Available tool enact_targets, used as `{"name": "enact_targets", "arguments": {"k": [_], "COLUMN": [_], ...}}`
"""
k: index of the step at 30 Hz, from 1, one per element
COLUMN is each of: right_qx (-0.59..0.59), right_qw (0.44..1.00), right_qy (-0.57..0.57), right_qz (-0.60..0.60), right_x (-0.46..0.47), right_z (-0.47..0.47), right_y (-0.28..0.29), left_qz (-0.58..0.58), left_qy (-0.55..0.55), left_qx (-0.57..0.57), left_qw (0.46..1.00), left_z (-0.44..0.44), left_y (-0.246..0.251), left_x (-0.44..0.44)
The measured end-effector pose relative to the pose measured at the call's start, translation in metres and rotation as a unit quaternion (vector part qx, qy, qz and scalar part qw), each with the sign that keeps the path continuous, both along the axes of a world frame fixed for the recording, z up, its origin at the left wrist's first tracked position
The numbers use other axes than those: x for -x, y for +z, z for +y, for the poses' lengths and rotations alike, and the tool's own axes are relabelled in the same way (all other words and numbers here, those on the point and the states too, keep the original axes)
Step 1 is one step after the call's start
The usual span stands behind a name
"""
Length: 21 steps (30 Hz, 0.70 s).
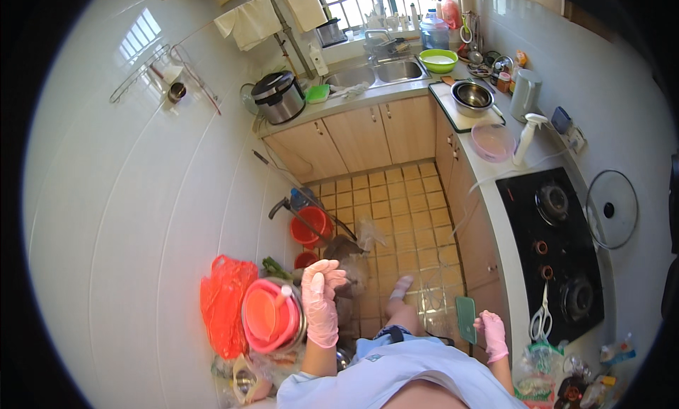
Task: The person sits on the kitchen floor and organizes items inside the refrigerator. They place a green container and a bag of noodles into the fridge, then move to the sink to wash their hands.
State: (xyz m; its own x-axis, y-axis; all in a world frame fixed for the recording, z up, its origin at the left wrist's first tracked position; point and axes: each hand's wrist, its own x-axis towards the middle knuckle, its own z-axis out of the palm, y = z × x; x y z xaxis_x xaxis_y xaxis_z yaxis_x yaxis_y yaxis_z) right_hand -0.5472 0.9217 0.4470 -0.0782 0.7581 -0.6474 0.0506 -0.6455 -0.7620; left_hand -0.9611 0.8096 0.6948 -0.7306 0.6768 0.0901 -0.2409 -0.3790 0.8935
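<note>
My left hand [322,303], in a thin pinkish disposable glove, is raised over the floor with its fingers loosely bent. It holds nothing and is nearest to a stack of pink and red plastic basins [269,316]. At the counter's side is my right hand [493,335], gloved the same way, with its fingers curled at the edge of a green rectangular plastic lid [466,320], which it appears to grip. White-handled scissors [541,320] lie on the front of the black gas hob [557,239], to the right of that hand.
A red plastic bag [228,305] stands against the left wall. Beyond it are a red bucket [311,227], a dustpan [342,247] and long handles. Along the right counter [485,191] are a spray bottle [528,138], a pink bowl [492,142] and metal bowls [472,98]. Bagged items [538,377] crowd the near corner.
</note>
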Motion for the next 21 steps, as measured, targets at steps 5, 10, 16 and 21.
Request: {"name": "enact_targets", "arguments": {"k": [5,10,16,21], "right_qx": [-0.053,0.019,0.059,0.044], "right_qw": [0.998,0.997,0.988,0.98], "right_qy": [-0.038,-0.069,-0.103,-0.132], "right_qz": [-0.017,-0.036,-0.098,-0.139], "right_x": [0.075,0.086,0.129,0.162], "right_z": [0.092,0.165,0.211,0.221], "right_y": [0.032,-0.027,0.012,0.051], "left_qz": [-0.038,-0.074,-0.097,-0.096], "left_qy": [-0.078,-0.191,-0.245,-0.306], "left_qx": [0.025,0.055,0.075,0.072], "left_qw": [0.996,0.977,0.962,0.944], "left_z": [0.151,0.312,0.423,0.494], "left_y": [-0.044,-0.067,-0.073,-0.064], "left_x": [0.072,0.135,0.189,0.199]}}
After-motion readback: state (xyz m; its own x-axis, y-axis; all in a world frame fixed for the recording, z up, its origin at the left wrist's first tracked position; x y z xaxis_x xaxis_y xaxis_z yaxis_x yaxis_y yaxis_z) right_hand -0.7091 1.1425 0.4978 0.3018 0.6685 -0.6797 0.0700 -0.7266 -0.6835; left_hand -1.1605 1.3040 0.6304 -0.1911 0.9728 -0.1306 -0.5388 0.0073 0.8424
